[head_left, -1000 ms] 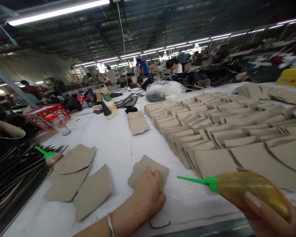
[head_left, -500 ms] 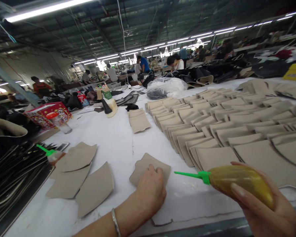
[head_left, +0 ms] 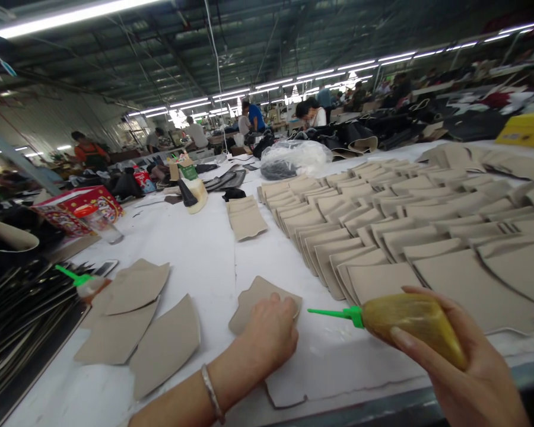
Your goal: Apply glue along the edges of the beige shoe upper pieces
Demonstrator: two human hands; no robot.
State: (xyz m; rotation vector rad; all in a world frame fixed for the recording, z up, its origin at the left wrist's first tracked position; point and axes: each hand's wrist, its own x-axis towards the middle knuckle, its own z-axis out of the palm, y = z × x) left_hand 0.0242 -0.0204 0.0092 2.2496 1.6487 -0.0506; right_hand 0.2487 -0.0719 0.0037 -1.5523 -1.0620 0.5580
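Fingers of our right hand (head_left: 478, 363) grip an amber squeeze bottle (head_left: 407, 323); our left hand (head_left: 272, 331) curls over a near beige panel (head_left: 250, 302) on the worktop (head_left: 191, 243), whether pinching we cannot tell. Apparently steadying it, we next need careful nozzle (head_left: 356, 316) aim.

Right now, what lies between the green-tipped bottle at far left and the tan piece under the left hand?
In the head view: loose tan pieces nearest the bottle, then white tabletop up to the piece under the left hand.
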